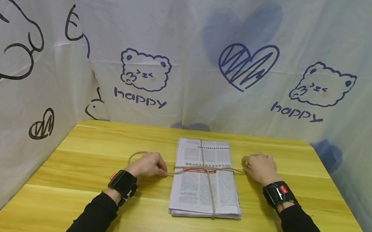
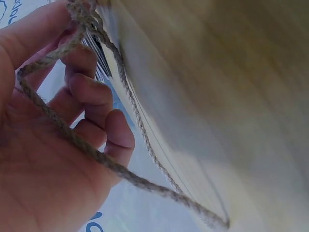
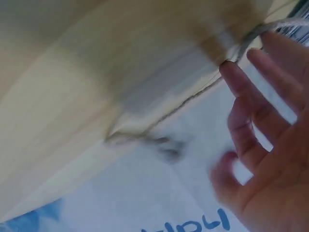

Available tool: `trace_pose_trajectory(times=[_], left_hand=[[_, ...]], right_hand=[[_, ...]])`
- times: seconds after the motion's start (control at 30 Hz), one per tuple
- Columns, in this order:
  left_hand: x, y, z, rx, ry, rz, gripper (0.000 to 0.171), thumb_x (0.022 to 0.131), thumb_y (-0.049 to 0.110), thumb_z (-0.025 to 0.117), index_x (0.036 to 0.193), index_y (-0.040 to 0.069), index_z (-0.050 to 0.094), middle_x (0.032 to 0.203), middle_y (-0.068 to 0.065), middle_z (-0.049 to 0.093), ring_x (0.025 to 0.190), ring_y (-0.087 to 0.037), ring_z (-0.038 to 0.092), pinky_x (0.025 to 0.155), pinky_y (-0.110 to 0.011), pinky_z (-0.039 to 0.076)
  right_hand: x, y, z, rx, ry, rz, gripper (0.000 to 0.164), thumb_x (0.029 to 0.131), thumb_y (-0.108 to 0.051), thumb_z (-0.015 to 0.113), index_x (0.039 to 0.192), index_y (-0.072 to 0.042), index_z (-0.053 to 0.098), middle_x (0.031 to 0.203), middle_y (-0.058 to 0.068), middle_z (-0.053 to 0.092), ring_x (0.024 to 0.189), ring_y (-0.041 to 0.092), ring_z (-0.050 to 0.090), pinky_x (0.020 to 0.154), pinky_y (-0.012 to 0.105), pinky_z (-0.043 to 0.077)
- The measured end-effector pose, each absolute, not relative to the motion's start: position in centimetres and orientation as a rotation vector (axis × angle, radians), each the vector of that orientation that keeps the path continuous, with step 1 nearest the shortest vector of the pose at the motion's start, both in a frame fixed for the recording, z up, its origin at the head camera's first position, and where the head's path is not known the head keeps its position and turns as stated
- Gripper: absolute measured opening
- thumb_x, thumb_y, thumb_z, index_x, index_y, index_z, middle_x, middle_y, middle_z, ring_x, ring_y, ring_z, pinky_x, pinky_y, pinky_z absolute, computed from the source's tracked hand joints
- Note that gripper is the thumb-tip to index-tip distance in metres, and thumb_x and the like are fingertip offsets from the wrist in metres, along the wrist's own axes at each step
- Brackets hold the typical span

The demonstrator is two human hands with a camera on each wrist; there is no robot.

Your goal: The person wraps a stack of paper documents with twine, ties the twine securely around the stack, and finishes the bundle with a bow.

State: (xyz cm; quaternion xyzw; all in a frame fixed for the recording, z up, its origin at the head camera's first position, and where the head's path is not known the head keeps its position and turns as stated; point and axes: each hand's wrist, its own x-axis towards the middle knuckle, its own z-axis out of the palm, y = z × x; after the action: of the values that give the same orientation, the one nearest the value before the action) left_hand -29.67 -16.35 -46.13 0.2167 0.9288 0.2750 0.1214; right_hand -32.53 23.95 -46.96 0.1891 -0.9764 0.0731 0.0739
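A stack of folded newspapers [image 1: 188, 196] lies flat on the table, with thin jute rope [image 1: 210, 188] crossed over its top. Left of the stack, my left hand [image 1: 150, 164] pinches one length of this rope between thumb and index finger. The left wrist view shows the rope [image 2: 111, 162] hanging in a loop across the palm, the other fingers half curled. Beyond the stack's right edge, my right hand [image 1: 259, 168] holds the opposite length at its fingertips. In the right wrist view, that rope [image 3: 251, 38] runs past the fingertips, its tail trailing off blurred.
The yellow wood-grain table [image 1: 140, 225] carries the stack near its far edge. A white cloth [image 1: 193, 21] printed with bears and hearts hangs behind it and along both sides. Black bands [image 1: 279, 193] circle both wrists.
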Motion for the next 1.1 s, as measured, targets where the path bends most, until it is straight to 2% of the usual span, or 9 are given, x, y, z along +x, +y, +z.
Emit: trace_pose_trajectory(times=[0.13,0.4,0.5,0.6,0.67,0.77,0.9,1.0,1.1], left_hand=[[-29.7,-16.4,-46.1,0.652,2.685,0.825,0.008,0.089,0.015,0.073,0.083,0.015,0.078,0.085,0.003,0.072,0.071,-0.012,0.054,0.065,-0.026,0.043],[-29.6,-16.8,-46.1,0.644,2.690,0.859,0.012,0.095,0.013,0.063,0.088,0.011,0.073,0.080,-0.001,0.067,0.070,-0.014,0.053,0.063,-0.027,0.043],[-29.6,-17.0,-46.1,0.594,2.688,0.960,0.014,0.099,0.013,0.058,0.092,0.007,0.068,0.080,-0.004,0.066,0.070,-0.015,0.059,0.063,-0.028,0.047],[-29.6,-17.2,-46.2,0.541,2.644,1.114,0.016,0.101,0.014,0.054,0.100,0.002,0.065,0.078,-0.009,0.066,0.067,-0.018,0.063,0.060,-0.029,0.050],[-29.6,-17.3,-46.2,0.505,2.593,1.218,0.018,0.103,0.015,0.052,0.105,0.001,0.063,0.076,-0.010,0.064,0.063,-0.020,0.063,0.059,-0.030,0.050],[-29.6,-17.4,-46.2,0.451,2.459,1.403,0.023,0.105,0.014,0.047,0.115,-0.003,0.056,0.074,-0.011,0.057,0.060,-0.019,0.058,0.058,-0.031,0.049],[-29.9,-17.3,-46.0,0.332,2.183,1.702,0.030,0.106,0.013,0.041,0.126,-0.010,0.046,0.076,-0.006,0.046,0.061,-0.015,0.045,0.058,-0.030,0.044],[-30.3,-17.3,-45.9,0.232,2.060,1.817,0.033,0.106,0.014,0.042,0.125,-0.013,0.045,0.076,-0.002,0.041,0.060,-0.013,0.037,0.057,-0.028,0.036],[-30.7,-17.5,-45.9,0.186,2.065,1.810,0.034,0.105,0.017,0.047,0.119,-0.014,0.049,0.073,0.000,0.041,0.060,-0.012,0.037,0.057,-0.027,0.035]], right_hand=[[-32.5,23.7,-46.6,0.479,-2.978,0.413,0.021,0.081,-0.013,0.077,0.089,-0.001,0.061,0.072,0.005,0.060,0.069,0.023,0.059,0.060,0.038,0.047],[-32.3,23.7,-46.4,0.407,-2.998,0.578,0.036,0.073,-0.001,0.064,0.053,-0.015,0.039,0.055,-0.004,0.032,0.052,0.015,0.037,0.048,0.026,0.028],[-32.3,23.8,-46.7,0.421,-2.984,0.628,0.033,0.075,-0.002,0.062,0.050,-0.014,0.044,0.051,-0.006,0.034,0.047,0.012,0.035,0.046,0.025,0.027],[-32.5,24.2,-47.0,0.377,-2.961,0.774,0.019,0.083,-0.005,0.061,0.064,-0.005,0.064,0.057,-0.001,0.050,0.051,0.013,0.044,0.048,0.026,0.033],[-32.6,24.6,-47.1,0.348,-2.941,0.923,0.018,0.092,-0.008,0.058,0.085,0.003,0.070,0.070,0.007,0.062,0.061,0.016,0.053,0.054,0.027,0.041],[-32.6,25.0,-47.0,0.312,-2.835,1.487,0.029,0.103,-0.012,0.047,0.114,0.012,0.061,0.098,0.017,0.069,0.085,0.021,0.066,0.074,0.030,0.055],[-32.5,24.6,-46.4,0.184,-2.275,2.483,0.026,0.107,-0.014,0.037,0.126,0.003,0.044,0.104,0.009,0.062,0.099,0.017,0.065,0.096,0.034,0.052],[-32.2,23.9,-45.9,0.121,-1.896,2.818,0.017,0.107,-0.017,0.035,0.119,-0.007,0.040,0.091,-0.001,0.051,0.080,0.008,0.055,0.085,0.026,0.053],[-32.1,23.4,-45.8,0.106,-1.769,2.877,0.016,0.107,-0.019,0.036,0.117,-0.007,0.042,0.084,-0.003,0.044,0.067,0.006,0.042,0.067,0.021,0.045]])
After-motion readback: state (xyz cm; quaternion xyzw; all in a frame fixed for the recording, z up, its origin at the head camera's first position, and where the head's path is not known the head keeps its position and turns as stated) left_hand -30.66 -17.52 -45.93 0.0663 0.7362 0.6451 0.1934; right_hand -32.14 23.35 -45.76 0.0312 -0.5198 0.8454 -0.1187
